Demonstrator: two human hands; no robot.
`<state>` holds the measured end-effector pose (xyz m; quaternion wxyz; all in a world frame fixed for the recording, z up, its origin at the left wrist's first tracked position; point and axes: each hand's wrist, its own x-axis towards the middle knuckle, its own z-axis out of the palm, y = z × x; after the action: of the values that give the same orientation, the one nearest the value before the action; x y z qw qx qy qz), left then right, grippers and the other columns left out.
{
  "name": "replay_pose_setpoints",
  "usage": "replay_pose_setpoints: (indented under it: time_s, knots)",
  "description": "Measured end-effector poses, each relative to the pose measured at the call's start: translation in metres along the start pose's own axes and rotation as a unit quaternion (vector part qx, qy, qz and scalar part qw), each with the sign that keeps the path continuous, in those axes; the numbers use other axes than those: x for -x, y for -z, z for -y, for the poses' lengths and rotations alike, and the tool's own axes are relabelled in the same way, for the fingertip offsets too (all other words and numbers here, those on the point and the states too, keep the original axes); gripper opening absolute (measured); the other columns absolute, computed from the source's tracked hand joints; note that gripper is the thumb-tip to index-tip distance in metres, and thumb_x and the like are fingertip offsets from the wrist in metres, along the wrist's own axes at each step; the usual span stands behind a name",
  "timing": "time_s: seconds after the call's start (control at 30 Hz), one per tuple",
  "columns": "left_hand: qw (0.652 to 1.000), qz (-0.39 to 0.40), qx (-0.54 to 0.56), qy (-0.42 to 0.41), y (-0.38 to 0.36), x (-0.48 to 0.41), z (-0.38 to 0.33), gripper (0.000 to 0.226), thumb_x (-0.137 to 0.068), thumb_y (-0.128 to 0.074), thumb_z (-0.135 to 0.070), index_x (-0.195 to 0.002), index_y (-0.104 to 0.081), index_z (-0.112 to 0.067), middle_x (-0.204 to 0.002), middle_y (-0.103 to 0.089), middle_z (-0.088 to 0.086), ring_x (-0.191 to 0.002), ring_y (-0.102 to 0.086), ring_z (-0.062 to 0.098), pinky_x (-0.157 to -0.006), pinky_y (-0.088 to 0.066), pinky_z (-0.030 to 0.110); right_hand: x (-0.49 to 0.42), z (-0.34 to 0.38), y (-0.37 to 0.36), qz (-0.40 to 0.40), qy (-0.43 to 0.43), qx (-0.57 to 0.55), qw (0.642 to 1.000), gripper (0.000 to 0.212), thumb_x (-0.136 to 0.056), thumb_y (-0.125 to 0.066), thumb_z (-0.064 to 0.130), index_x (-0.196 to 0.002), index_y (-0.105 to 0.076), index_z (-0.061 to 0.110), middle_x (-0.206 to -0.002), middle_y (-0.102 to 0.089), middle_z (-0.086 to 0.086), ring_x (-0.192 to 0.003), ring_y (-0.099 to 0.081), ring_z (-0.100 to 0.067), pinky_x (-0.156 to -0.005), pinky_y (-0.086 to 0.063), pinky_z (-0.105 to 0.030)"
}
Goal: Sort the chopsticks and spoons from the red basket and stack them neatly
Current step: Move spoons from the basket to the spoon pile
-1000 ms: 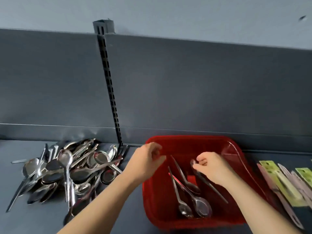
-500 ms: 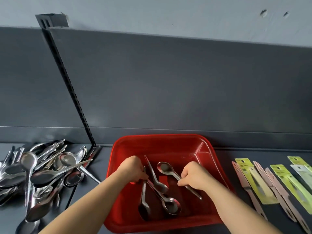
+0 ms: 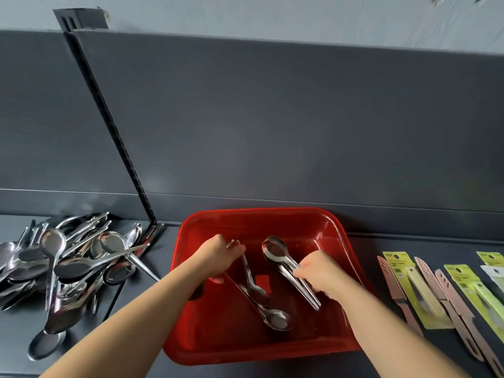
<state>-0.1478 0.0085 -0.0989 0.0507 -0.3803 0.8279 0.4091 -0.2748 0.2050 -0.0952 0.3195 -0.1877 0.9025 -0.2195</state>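
Dark counter (image 3: 272, 371): spoon pile (image 3: 68, 266) at lower left, unstacked. Red basket (image 3: 259, 214) nearly emptied. My left grip (image 3: 215, 257) curls round spoon handles (image 3: 246, 268); my right grip (image 3: 319, 271) pinches nested spoons (image 3: 275, 255).

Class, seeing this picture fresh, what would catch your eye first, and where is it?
The red basket sits front and centre; inside it the left hand grips spoon handles and the right hand holds stacked spoons. A spoon heap lies to its left, packaged utensils to its right.
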Motion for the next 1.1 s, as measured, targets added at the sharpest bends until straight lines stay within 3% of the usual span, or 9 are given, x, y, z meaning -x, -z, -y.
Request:
replay_pose_setpoints:
  time_s: [0.07, 0.17, 0.33, 0.4, 0.5, 0.63, 0.8, 0.97, 1.1]
  knots:
    - [0.995, 0.008, -0.096, -0.006, -0.008, -0.001, -0.001, 0.049, -0.076, -0.073, -0.053, -0.066, -0.054, -0.008, -0.045, -0.054, 0.001, -0.030, -0.052, 0.012, -0.035, -0.038, 0.020, -0.002, -0.003, -0.002, 0.008, 0.004, -0.031, 0.999, 0.024, -0.086, -0.056, 0.002, -0.063, -0.054, 0.005, -0.060, -0.057, -0.011, -0.059, -0.066, -0.026, -0.059, -0.047, -0.035]
    - [0.986, -0.040, -0.165, -0.008, -0.018, -0.004, -0.007, 0.048, -0.061, -0.084, -0.049, -0.060, -0.048, -0.017, -0.053, -0.052, -0.006, -0.048, -0.051, 0.012, -0.044, -0.035, 0.024, -0.001, -0.004, -0.004, 0.020, -0.013, -0.108, 0.994, 0.015, -0.093, -0.050, 0.002, -0.086, -0.062, -0.003, -0.073, -0.068, -0.022, -0.065, -0.071, -0.029, -0.056, -0.058, -0.034]
    - [0.993, -0.048, -0.104, 0.003, -0.024, -0.006, -0.009, 0.026, -0.067, -0.076, -0.021, -0.058, -0.053, -0.010, -0.051, -0.052, -0.002, -0.046, -0.052, 0.017, -0.037, -0.036, 0.020, -0.001, -0.002, -0.004, 0.000, -0.039, -0.144, 0.989, 0.024, -0.097, -0.049, 0.015, -0.094, -0.063, -0.004, -0.065, -0.058, -0.013, -0.039, -0.048, -0.011, -0.039, -0.036, -0.020]
    - [0.995, -0.059, -0.078, -0.018, -0.019, -0.005, -0.010, 0.018, -0.073, -0.071, -0.021, -0.064, -0.058, -0.012, -0.055, -0.054, -0.003, -0.056, -0.055, 0.019, -0.048, -0.038, 0.024, 0.000, -0.001, -0.004, 0.003, -0.041, -0.155, 0.987, 0.025, -0.096, -0.050, 0.016, -0.093, -0.065, -0.005, -0.064, -0.057, -0.009, -0.037, -0.043, -0.010, -0.037, -0.030, -0.020]
    - [0.993, -0.062, -0.047, -0.085, -0.007, 0.002, -0.014, 0.025, -0.083, -0.062, -0.023, -0.063, -0.049, -0.017, -0.054, -0.049, -0.006, -0.048, -0.045, 0.012, -0.043, -0.033, 0.023, 0.004, 0.000, -0.003, -0.001, -0.032, -0.163, 0.986, 0.022, -0.093, -0.055, 0.017, -0.087, -0.067, -0.001, -0.063, -0.059, -0.004, -0.038, -0.042, -0.008, -0.037, -0.028, -0.019]
    - [0.987, -0.014, -0.081, -0.140, 0.000, 0.020, -0.014, 0.031, -0.089, -0.052, -0.024, -0.060, -0.043, -0.017, -0.050, -0.044, -0.007, -0.039, -0.036, 0.007, -0.037, -0.026, 0.017, 0.006, 0.000, 0.000, -0.009, -0.027, -0.178, 0.984, 0.022, -0.094, -0.058, 0.016, -0.078, -0.062, 0.001, -0.056, -0.052, -0.003, -0.030, -0.036, -0.005, -0.036, -0.026, -0.019]
    - [0.981, 0.088, -0.057, -0.161, -0.018, 0.034, -0.016, 0.033, -0.085, -0.065, -0.034, -0.060, -0.048, -0.021, -0.046, -0.048, -0.010, -0.037, -0.040, 0.001, -0.042, -0.033, 0.016, 0.010, 0.003, 0.008, -0.001, -0.040, -0.173, 0.984, 0.024, -0.095, -0.055, 0.016, -0.082, -0.063, -0.002, -0.063, -0.050, -0.008, -0.046, -0.034, -0.013, -0.043, -0.025, -0.022]
    - [0.974, 0.144, -0.109, -0.139, -0.042, 0.037, -0.020, 0.035, -0.056, -0.087, -0.045, -0.074, -0.066, -0.025, -0.058, -0.057, -0.014, -0.054, -0.052, 0.001, -0.051, -0.039, 0.018, 0.010, -0.003, 0.013, -0.002, -0.038, -0.194, 0.980, 0.022, -0.095, -0.052, 0.011, -0.083, -0.062, -0.003, -0.075, -0.050, -0.013, -0.054, -0.035, -0.016, -0.046, -0.024, -0.025]
    - [0.963, 0.186, -0.149, -0.129, -0.051, 0.038, -0.021, 0.026, -0.062, -0.086, -0.035, -0.079, -0.070, -0.024, -0.067, -0.064, -0.012, -0.064, -0.062, 0.008, -0.056, -0.048, 0.022, 0.008, -0.009, 0.014, 0.008, -0.048, -0.202, 0.978, 0.022, -0.095, -0.053, 0.013, -0.082, -0.063, -0.003, -0.077, -0.050, -0.014, -0.057, -0.036, -0.017, -0.048, -0.025, -0.026]
